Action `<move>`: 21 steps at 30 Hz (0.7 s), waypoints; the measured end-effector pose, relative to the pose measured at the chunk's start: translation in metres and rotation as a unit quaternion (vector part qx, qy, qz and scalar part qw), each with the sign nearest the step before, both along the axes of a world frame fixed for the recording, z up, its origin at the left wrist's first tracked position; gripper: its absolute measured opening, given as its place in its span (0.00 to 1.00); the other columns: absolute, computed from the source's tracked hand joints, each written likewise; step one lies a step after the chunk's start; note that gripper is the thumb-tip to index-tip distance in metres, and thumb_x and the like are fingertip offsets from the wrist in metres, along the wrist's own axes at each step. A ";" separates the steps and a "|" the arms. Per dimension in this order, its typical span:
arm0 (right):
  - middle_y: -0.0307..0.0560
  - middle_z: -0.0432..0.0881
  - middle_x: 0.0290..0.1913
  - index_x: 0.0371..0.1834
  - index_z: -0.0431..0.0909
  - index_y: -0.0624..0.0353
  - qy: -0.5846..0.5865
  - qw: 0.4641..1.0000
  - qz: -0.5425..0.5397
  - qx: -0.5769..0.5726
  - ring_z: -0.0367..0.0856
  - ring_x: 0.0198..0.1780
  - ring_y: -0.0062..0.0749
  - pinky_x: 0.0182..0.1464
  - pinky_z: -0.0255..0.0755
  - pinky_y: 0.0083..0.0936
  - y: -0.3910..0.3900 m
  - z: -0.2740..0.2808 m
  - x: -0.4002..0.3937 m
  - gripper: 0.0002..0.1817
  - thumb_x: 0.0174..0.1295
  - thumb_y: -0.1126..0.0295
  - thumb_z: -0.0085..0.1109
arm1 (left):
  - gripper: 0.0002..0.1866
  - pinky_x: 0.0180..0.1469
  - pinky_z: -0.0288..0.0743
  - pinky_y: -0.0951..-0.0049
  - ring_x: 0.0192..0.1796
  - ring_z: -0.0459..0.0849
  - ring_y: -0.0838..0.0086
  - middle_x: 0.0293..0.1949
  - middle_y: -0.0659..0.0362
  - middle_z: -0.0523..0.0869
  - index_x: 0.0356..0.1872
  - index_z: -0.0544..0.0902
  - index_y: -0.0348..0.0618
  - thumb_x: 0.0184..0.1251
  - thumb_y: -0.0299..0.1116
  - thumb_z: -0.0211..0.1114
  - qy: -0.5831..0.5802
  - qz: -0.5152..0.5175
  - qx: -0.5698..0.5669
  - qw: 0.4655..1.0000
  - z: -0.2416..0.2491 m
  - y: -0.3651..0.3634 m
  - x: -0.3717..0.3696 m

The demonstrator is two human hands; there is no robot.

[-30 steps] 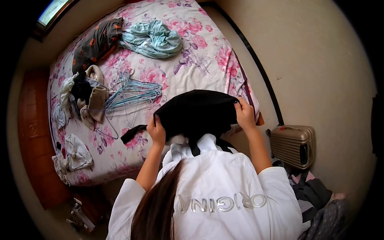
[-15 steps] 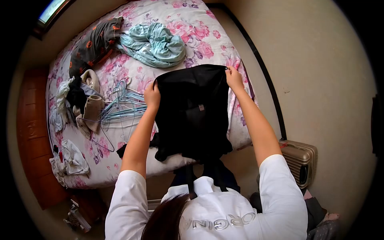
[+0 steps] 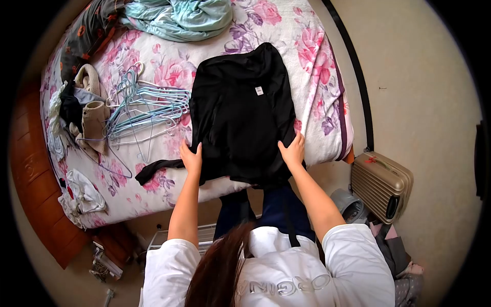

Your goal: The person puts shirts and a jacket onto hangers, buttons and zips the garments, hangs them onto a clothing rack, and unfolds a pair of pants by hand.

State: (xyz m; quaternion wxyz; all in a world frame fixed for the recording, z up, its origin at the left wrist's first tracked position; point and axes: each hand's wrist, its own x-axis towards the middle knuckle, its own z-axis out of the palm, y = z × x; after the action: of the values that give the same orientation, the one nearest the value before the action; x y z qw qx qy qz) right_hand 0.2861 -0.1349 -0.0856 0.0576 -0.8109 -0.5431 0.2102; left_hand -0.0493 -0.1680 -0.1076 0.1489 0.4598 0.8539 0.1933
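Observation:
A black garment (image 3: 243, 115) with a small white label lies spread on the flowered bed cover, its lower part at the bed's near edge. One black sleeve sticks out to the left. My left hand (image 3: 192, 156) rests at the garment's left side, fingers apart, thumb on the fabric. At its right side is my right hand (image 3: 292, 151), also with thumb and fingers spread, touching the edge. Left of the garment lies a pile of light blue and white hangers (image 3: 148, 107).
Teal cloth (image 3: 179, 18) and a dark patterned cloth (image 3: 94, 28) lie at the bed's far left. Beige, black and white clothes (image 3: 94, 120) are heaped on the left. A gold suitcase (image 3: 381, 184) stands on the floor at the right, beside a grey bin (image 3: 348, 205).
The black garment was held up by its top corners; now it lies on the bed. Both hands have let go of those corners and moved down to its lower sides.

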 end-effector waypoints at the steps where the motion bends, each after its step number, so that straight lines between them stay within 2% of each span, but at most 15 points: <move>1: 0.55 0.58 0.60 0.62 0.50 0.61 -0.016 1.000 0.007 0.007 0.59 0.60 0.48 0.60 0.56 0.38 0.003 0.005 -0.007 0.45 0.42 0.57 0.64 | 0.24 0.48 0.66 0.61 0.47 0.73 0.52 0.44 0.43 0.75 0.48 0.70 0.37 0.53 0.42 0.61 -0.032 -0.009 -0.053 0.998 0.006 0.003 -0.001; 2: 0.54 0.58 0.60 0.61 0.51 0.61 -0.032 0.999 0.013 0.016 0.59 0.60 0.48 0.60 0.56 0.38 0.007 0.011 -0.015 0.45 0.42 0.57 0.65 | 0.21 0.46 0.67 0.61 0.44 0.74 0.52 0.40 0.43 0.76 0.44 0.72 0.36 0.53 0.41 0.61 -0.065 -0.018 -0.105 0.992 0.013 0.008 -0.002; 3: 0.52 0.56 0.61 0.61 0.53 0.60 -0.035 0.998 0.021 0.037 0.60 0.60 0.47 0.59 0.57 0.39 0.012 0.014 -0.023 0.43 0.41 0.62 0.64 | 0.19 0.43 0.69 0.61 0.40 0.76 0.51 0.35 0.42 0.78 0.40 0.74 0.35 0.53 0.40 0.61 -0.096 -0.027 -0.156 0.983 0.018 0.011 -0.002; 4: 0.52 0.56 0.61 0.60 0.54 0.60 -0.063 0.995 0.055 0.063 0.60 0.60 0.47 0.58 0.57 0.38 0.016 0.010 -0.025 0.42 0.41 0.64 0.63 | 0.13 0.36 0.69 0.59 0.32 0.76 0.50 0.23 0.43 0.77 0.30 0.74 0.34 0.51 0.36 0.59 -0.044 -0.059 -0.059 0.996 0.023 0.011 0.009; 6: 0.52 0.55 0.62 0.60 0.55 0.60 -0.117 0.979 0.123 0.113 0.61 0.59 0.46 0.58 0.58 0.38 0.025 0.004 -0.029 0.40 0.40 0.68 0.61 | 0.12 0.36 0.68 0.59 0.33 0.75 0.52 0.25 0.46 0.76 0.28 0.74 0.35 0.49 0.34 0.59 0.005 -0.090 -0.095 0.991 0.039 0.018 0.021; 7: 0.52 0.54 0.63 0.60 0.55 0.60 -0.126 0.974 0.135 0.129 0.61 0.59 0.45 0.57 0.58 0.38 0.031 0.001 -0.029 0.39 0.39 0.73 0.58 | 0.10 0.36 0.67 0.59 0.34 0.74 0.55 0.28 0.49 0.76 0.27 0.73 0.37 0.46 0.33 0.59 0.050 -0.126 -0.008 0.991 0.045 0.018 0.026; 8: 0.52 0.53 0.64 0.60 0.56 0.59 -0.128 0.973 0.143 0.127 0.62 0.58 0.45 0.58 0.58 0.38 0.036 0.000 -0.026 0.38 0.39 0.74 0.57 | 0.10 0.37 0.67 0.61 0.36 0.74 0.57 0.32 0.52 0.74 0.28 0.72 0.38 0.45 0.32 0.59 0.070 -0.142 0.012 0.987 0.051 0.018 0.029; 10: 0.52 0.53 0.64 0.60 0.57 0.59 -0.152 0.965 0.171 0.128 0.60 0.60 0.45 0.58 0.57 0.40 0.044 0.008 -0.020 0.38 0.40 0.72 0.58 | 0.09 0.36 0.69 0.61 0.35 0.74 0.57 0.32 0.53 0.73 0.29 0.72 0.39 0.45 0.29 0.59 0.129 -0.200 0.130 0.963 0.076 0.017 0.033; 11: 0.51 0.52 0.65 0.59 0.59 0.59 -0.141 0.962 0.199 0.126 0.58 0.61 0.43 0.58 0.57 0.42 0.044 0.017 -0.018 0.37 0.40 0.68 0.60 | 0.09 0.35 0.69 0.62 0.35 0.74 0.57 0.32 0.53 0.73 0.30 0.72 0.39 0.45 0.28 0.59 0.097 -0.185 0.107 0.972 0.078 0.012 0.035; 13: 0.51 0.52 0.65 0.58 0.60 0.60 -0.148 0.946 0.283 0.049 0.57 0.62 0.41 0.58 0.56 0.42 0.035 0.026 -0.017 0.37 0.40 0.64 0.61 | 0.09 0.33 0.70 0.62 0.34 0.75 0.57 0.32 0.53 0.73 0.30 0.72 0.40 0.46 0.26 0.59 0.030 -0.155 0.060 0.986 0.082 -0.005 0.042; 14: 0.50 0.52 0.65 0.58 0.60 0.60 -0.152 0.934 0.324 0.009 0.56 0.63 0.39 0.59 0.56 0.43 0.031 0.028 -0.015 0.38 0.40 0.63 0.62 | 0.10 0.30 0.72 0.62 0.32 0.76 0.57 0.34 0.54 0.73 0.34 0.72 0.42 0.47 0.26 0.58 0.015 -0.168 0.024 0.985 0.083 -0.013 0.050; 18: 0.50 0.58 0.62 0.53 0.64 0.64 -0.167 0.958 0.232 0.023 0.61 0.60 0.39 0.56 0.59 0.39 0.019 -0.005 -0.013 0.32 0.41 0.64 0.61 | 0.22 0.31 0.74 0.62 0.32 0.79 0.55 0.45 0.52 0.71 0.49 0.69 0.45 0.47 0.26 0.57 -0.067 -0.299 -0.127 0.944 0.081 -0.037 0.100; 21: 0.52 0.61 0.59 0.47 0.66 0.65 -0.130 0.973 0.174 0.071 0.62 0.58 0.42 0.56 0.59 0.39 0.025 -0.007 -0.024 0.26 0.41 0.69 0.58 | 0.29 0.33 0.75 0.64 0.34 0.80 0.56 0.52 0.50 0.69 0.55 0.66 0.46 0.48 0.33 0.60 -0.096 -0.371 -0.165 0.909 0.067 -0.048 0.129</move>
State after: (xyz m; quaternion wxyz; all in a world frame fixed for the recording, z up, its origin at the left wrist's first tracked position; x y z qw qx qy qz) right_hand 0.2618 -0.1098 -0.0929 0.0066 -0.7181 -0.6923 0.0704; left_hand 0.0792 -0.2158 -0.0402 0.3648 0.6916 0.6230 0.0231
